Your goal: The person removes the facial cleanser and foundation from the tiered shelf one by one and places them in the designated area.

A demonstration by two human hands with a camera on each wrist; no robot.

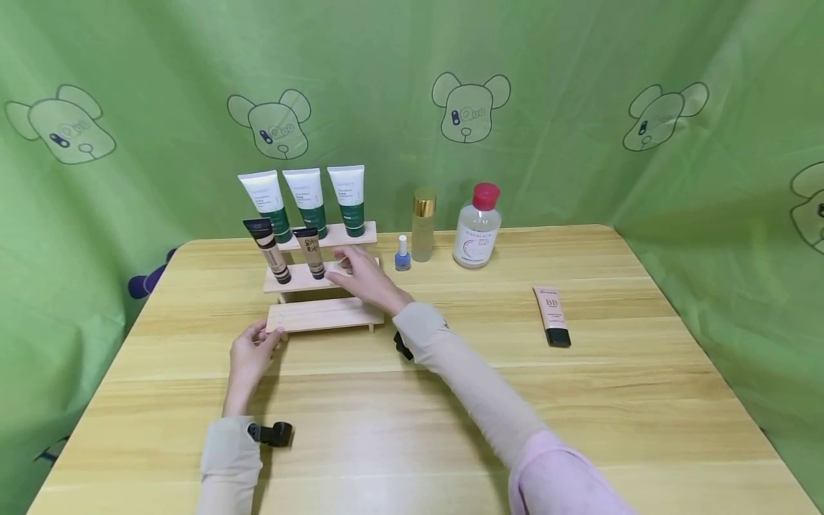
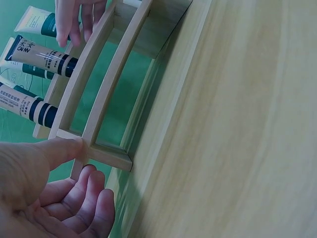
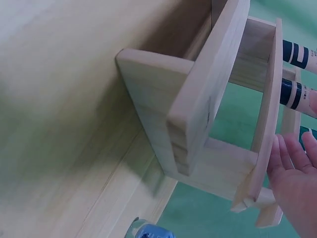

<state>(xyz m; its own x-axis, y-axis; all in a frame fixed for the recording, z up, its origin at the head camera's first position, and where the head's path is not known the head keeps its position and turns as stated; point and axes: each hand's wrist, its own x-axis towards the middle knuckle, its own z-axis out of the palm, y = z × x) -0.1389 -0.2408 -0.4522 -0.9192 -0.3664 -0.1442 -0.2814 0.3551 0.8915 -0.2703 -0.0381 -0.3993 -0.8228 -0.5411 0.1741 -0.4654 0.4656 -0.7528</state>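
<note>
A three-step wooden display rack (image 1: 325, 315) stands at the left of the table. At the left end of its lowest step, my left hand (image 1: 249, 355) pinches the corner between thumb and fingers. My right hand (image 1: 368, 277) is over the middle step, fingers loosely extended, with its thumb close beside a small beige tube with black ends (image 1: 312, 250). Left of that tube, a larger beige-and-black striped tube (image 1: 272, 250) stands cap down on the same step. Three white-and-green tubes, the middle one (image 1: 305, 197) among them, stand on the top step.
Right of the rack are a blue nail polish bottle (image 1: 402, 257), a gold-capped bottle (image 1: 423, 229) and a red-capped clear bottle (image 1: 478, 232). A pink BB cream tube (image 1: 551, 315) lies farther right. A green curtain (image 1: 380, 86) hangs behind the table.
</note>
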